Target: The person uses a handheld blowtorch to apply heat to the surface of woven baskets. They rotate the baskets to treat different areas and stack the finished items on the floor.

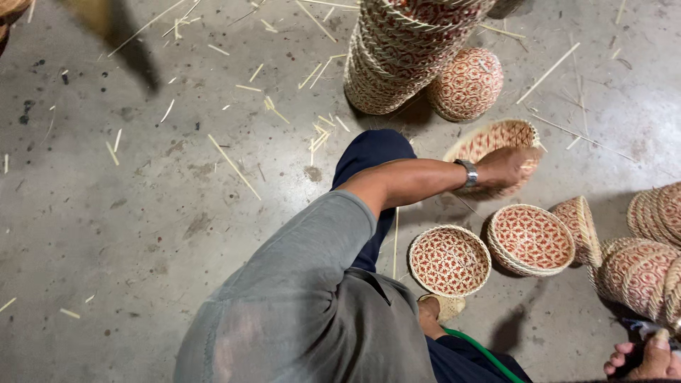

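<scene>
Nearest, a grey sleeve [298, 298] fills the lower middle of the view, with a dark blue trouser leg [372, 159] stretched out under the arm. A sandalled foot [443, 308] rests on the floor just below a round woven basket [450, 260] that sits open side up, patterned in red and pale cane. Just to its right stands a second basket [530, 240] of the same kind, also open side up, with a third one [580, 221] tipped on its side against it. At the bottom right corner bare toes [631, 358] of another foot show beside a stacked row of baskets [649, 266] lying on their sides.

Further out, the one hand in view [507, 167], with a metal wristwatch [468, 172], reaches forward; which hand it is cannot be told for certain. Its grip is curled over the rim of a tilted basket [496, 142], fingers pressed against the weave. This held basket lies on the floor beyond the two upright ones.

Beyond it, an upturned basket [467, 84] leans against a tall nested stack of baskets [401, 53]. The floor [142, 213] is grey, stained concrete, littered with thin cane strips [234, 167] and short offcuts.
</scene>
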